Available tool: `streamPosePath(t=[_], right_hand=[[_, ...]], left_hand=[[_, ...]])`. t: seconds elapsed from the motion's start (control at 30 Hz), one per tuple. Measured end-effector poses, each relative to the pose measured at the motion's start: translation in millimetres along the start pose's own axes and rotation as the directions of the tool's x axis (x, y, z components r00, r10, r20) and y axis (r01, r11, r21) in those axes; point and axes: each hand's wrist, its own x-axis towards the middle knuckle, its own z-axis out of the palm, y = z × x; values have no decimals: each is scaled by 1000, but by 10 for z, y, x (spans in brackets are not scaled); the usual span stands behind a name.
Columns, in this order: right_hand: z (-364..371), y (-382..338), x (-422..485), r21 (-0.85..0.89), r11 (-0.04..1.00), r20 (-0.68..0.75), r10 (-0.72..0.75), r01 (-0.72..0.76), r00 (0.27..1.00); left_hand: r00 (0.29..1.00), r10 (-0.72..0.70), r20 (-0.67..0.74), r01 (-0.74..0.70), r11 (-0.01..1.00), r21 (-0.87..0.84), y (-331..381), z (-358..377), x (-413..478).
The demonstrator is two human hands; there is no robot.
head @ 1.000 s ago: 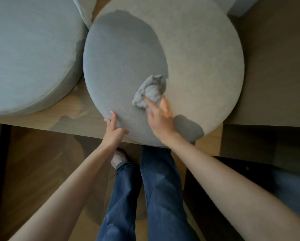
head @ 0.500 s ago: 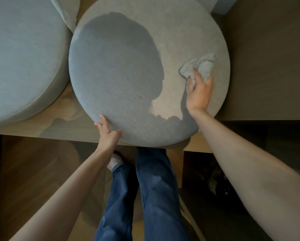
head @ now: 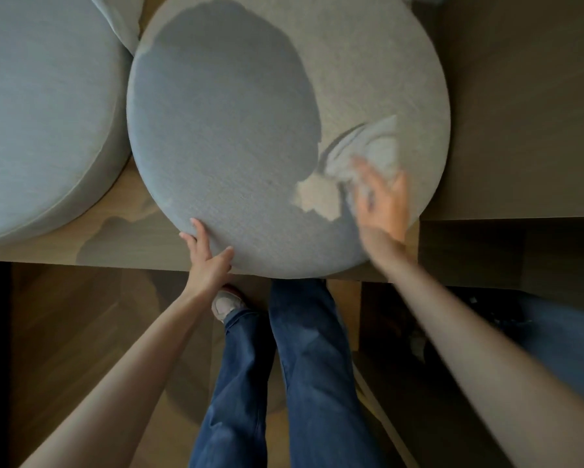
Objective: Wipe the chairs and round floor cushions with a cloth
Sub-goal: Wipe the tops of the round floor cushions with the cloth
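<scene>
Right hand (head: 382, 206) on cloth (head: 371, 143), cushion (head: 230, 130) beneath

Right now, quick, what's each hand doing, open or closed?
Left hand: open, fingers straight against the cushion rim.
Right hand: open, blurred, pressing the cloth flat.

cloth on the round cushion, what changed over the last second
The right hand swept the cloth from the near middle of the round cushion out to its right side, where it is now motion-blurred, fingers spread over the cloth. The left hand stayed resting on the cushion's front rim.
</scene>
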Motion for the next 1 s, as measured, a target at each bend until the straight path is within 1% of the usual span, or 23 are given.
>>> streamPosePath(t=[0.07, 0.17, 0.23, 0.33, 0.4, 0.43, 0.5, 0.53, 0.6, 0.63, 0.67, 0.73, 0.8, 0.83, 0.9, 1.0], right_hand=[[-174, 316, 454, -58, 990, -83, 122, -127, 989], [-229, 585, 773, -106, 955, -120, 263, -275, 957], [-108, 567, 693, -121, 943, -141, 293, -310, 946], [176, 313, 275, -105, 952, -163, 267, -286, 950], [362, 70, -130, -39, 963, -96, 263, -268, 960], [450, -71, -360, -4, 971, -58, 238, -239, 970], [625, -323, -847, 42, 989, 17, 140, -140, 990], [691, -430, -1060, 60, 994, 82, 88, -93, 993], [740, -556, -1317, 103, 994, 235, 23, -48, 972], [714, -542, -1333, 115, 993, 272, -2, -30, 962], [654, -489, -1281, 113, 994, 258, -20, -9, 966], [442, -285, -1042, 83, 996, 132, -20, 9, 991], [153, 47, -693, 10, 998, -27, 69, -69, 997], [6, 234, -509, -39, 991, -76, 122, -125, 990], [-197, 525, -236, -123, 964, -101, 225, -237, 969], [-124, 556, -214, -101, 937, -120, 322, -334, 939]], left_hand=[[1000, 10, -12, -10, 1000, 11, -19, 18, 12], [1000, 21, -24, -21, 1000, 14, -42, 29, 7], [1000, 18, -25, -18, 1000, -3, -35, 29, 0], [1000, 11, -13, -12, 998, -55, 1, 24, -4], [1000, 9, 10, -8, 997, -79, 14, 18, -11], [1000, 12, 24, -10, 996, -86, 14, 12, -12], [999, 12, 47, -7, 995, -95, 6, -8, -15], [998, 13, 54, -7, 995, -102, -3, -17, -13], [998, 16, 65, -8, 993, -115, -21, -31, -2], [998, 17, 67, -9, 993, -116, -31, -40, 5], [997, 19, 69, -11, 993, -115, -42, -48, 13], [996, 29, 79, -20, 992, -121, -68, -62, 28], [996, 35, 84, -23, 990, -142, -98, -71, 40], [996, 39, 83, -26, 988, -150, -113, -71, 43], [996, 47, 80, -34, 986, -162, -138, -73, 49], [996, 47, 77, -32, 982, -186, -147, -69, 53]])
